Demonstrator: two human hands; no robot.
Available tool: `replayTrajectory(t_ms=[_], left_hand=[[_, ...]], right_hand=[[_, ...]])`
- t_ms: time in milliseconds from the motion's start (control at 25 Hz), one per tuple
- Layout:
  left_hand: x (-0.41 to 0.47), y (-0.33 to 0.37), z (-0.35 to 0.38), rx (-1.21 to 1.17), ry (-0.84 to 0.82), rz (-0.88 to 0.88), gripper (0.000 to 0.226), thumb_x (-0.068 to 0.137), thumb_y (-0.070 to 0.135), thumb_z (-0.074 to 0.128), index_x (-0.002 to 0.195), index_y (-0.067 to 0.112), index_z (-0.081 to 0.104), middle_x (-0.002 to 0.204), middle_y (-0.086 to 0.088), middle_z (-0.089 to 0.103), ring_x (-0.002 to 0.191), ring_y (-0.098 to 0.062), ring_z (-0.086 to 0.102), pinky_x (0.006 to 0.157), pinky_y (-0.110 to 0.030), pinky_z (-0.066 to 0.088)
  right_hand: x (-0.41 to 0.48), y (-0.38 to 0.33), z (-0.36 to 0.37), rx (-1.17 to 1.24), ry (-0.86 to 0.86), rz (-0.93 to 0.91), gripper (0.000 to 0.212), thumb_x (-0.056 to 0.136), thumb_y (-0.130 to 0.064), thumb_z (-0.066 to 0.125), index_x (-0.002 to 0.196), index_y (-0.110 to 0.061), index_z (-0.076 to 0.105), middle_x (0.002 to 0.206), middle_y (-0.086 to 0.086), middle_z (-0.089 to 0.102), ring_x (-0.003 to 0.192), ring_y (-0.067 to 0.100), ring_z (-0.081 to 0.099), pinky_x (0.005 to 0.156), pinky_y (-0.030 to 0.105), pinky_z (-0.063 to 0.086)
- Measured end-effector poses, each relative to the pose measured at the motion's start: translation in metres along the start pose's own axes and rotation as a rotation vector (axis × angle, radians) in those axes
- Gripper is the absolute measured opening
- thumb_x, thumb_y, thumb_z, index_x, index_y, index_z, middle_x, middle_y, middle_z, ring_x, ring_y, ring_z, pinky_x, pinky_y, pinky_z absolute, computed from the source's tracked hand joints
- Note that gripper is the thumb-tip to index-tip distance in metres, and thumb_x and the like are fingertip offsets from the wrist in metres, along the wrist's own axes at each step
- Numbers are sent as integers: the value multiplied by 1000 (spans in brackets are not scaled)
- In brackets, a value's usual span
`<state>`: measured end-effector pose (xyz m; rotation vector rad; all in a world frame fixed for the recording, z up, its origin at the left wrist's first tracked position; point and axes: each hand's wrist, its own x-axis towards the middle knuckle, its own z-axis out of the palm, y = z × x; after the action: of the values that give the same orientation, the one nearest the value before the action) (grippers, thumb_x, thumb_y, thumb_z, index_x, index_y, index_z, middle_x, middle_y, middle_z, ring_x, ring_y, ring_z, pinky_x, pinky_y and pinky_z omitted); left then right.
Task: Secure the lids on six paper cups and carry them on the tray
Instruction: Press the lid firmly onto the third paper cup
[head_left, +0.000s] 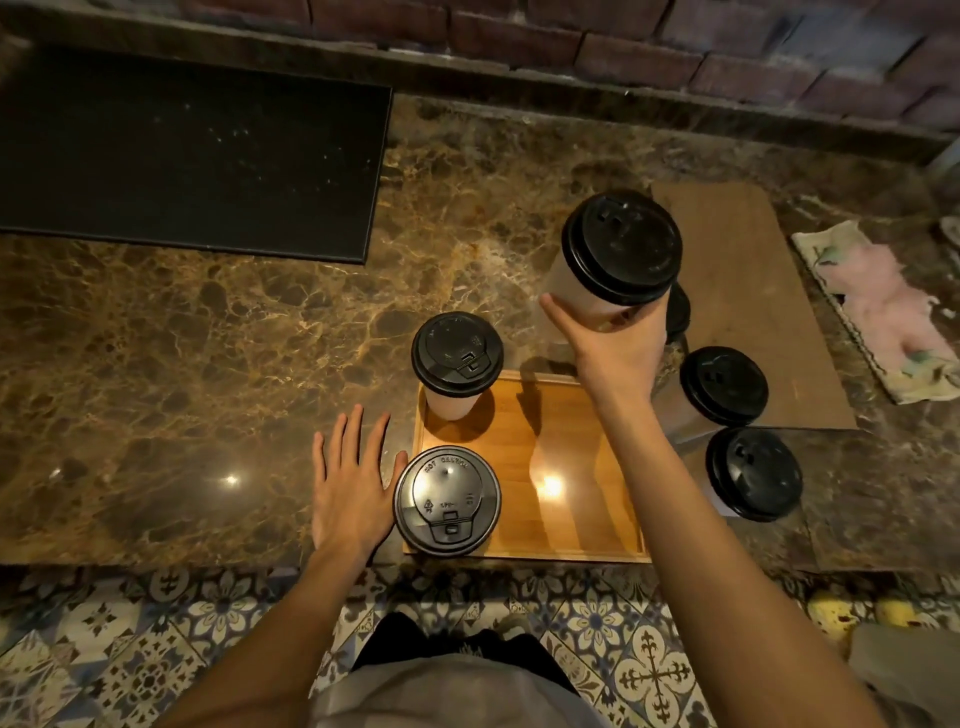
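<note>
- The right hand (618, 345) grips the held cup (621, 247) low on its paper wall, thumb on one side and fingers curled round the other, keeping it in the air above the far edge of the wooden tray (571, 519)
- The left hand (353, 488) lies flat with straight, spread fingers and holds nothing. It rests on the marble worktop (208, 415) just left of the tray, its thumb just beside the lid of the near cup (447, 501)
- The near cup stands at the tray's near-left corner and the far cup (457, 358) at its far-left corner, both under black lids
- Right of the tray, off it, stand two more lidded cups (724, 384) (753, 473). A sixth, the hidden cup (678, 312), shows only as a sliver of black lid behind the held one
- Every lid in view looks seated, so the step in hand appears to be loading the tray, with four cups yet to be set on it
- The cups are likely light and thin-walled, apt to buckle under a hard squeeze, and whether they are filled cannot be told. The press-fit lids could pop off if lifted by the rim, so the wall below the lid is the safer hold, with the cup kept upright
- A brown board (753, 291) lies right of the tray with a crumpled cloth (883, 312) beyond it, and a black mat (192, 156) lies far left of the tray
</note>
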<state>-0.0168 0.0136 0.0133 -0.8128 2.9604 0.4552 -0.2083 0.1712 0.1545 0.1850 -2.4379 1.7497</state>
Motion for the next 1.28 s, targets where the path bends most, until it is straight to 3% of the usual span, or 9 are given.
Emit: replayTrajectory(t_ms=[320, 400, 480, 560, 640, 760, 920, 1080, 1280], left_hand=[[-4, 0, -6, -41, -34, 20, 72, 92, 42, 55, 150, 21, 19, 160, -8, 5, 147, -22, -2, 117, -41, -8], [0, 8, -24, -406, -47, -111, 54, 97, 35, 49, 145, 18, 34, 158, -8, 19, 146, -22, 10, 117, -40, 0], [5, 24, -65, -1012, -55, -336, 39, 100, 29, 42, 136, 13, 47, 147, -10, 41, 139, -26, 31, 114, -40, 21], [0, 40, -118, -1255, 197, -211, 32, 101, 26, 42, 129, 15, 51, 135, -5, 53, 130, -25, 45, 109, -39, 34], [-16, 64, -170, -1260, 362, 169, 29, 95, 29, 49, 124, 27, 54, 128, 7, 58, 124, -16, 52, 105, -30, 42], [-51, 115, -212, -1055, 10, 670, 72, 80, 40, 69, 142, 36, 33, 142, 15, 45, 132, -8, 43, 104, -18, 38], [-66, 166, -202, -1045, -183, 646, 111, 63, 29, 84, 149, 28, 14, 135, 22, 48, 126, 3, 46, 95, -12, 43], [-64, 179, -195, -1209, -112, 575, 104, 58, 22, 82, 144, 22, 24, 132, 2, 54, 124, -17, 53, 98, -48, 48], [-69, 190, -203, -1207, 30, 599, 87, 61, 50, 83, 133, 41, 35, 122, 16, 57, 112, -11, 59, 82, -29, 56]], right_hand=[[-37, -91, -81, 53, -94, -254, 86, 64, -46, 82, 135, -21, 41, 123, -22, 52, 120, -7, 51, 99, 22, 48], [-49, -105, -100, 39, -132, -281, 87, 62, -51, 79, 135, -25, 39, 123, -25, 52, 119, -9, 50, 96, 18, 49], [-60, -115, -115, 21, -165, -284, 85, 61, -56, 78, 133, -33, 39, 120, -29, 52, 116, -12, 51, 91, 15, 50], [-69, -121, -125, -8, -194, -270, 84, 59, -60, 77, 131, -35, 42, 119, -28, 55, 114, -11, 52, 86, 15, 52], [-77, -123, -132, -40, -232, -250, 89, 56, -65, 76, 133, -33, 44, 122, -25, 56, 115, -9, 53, 87, 20, 53], [-86, -126, -138, -54, -294, -231, 93, 53, -69, 75, 134, -34, 43, 122, -24, 57, 113, -7, 55, 88, 27, 55], [-91, -132, -143, -144, -320, -198, 94, 49, -75, 70, 130, -39, 39, 115, -25, 56, 108, -5, 55, 83, 29, 56], [-91, -137, -152, -212, -365, -174, 100, 46, -82, 65, 132, -38, 38, 119, -22, 55, 110, 0, 55, 87, 32, 56], [-79, -167, -184, -304, -409, -190, 116, 45, -98, 45, 143, -39, 31, 123, -26, 45, 111, 3, 54, 83, 27, 52]])
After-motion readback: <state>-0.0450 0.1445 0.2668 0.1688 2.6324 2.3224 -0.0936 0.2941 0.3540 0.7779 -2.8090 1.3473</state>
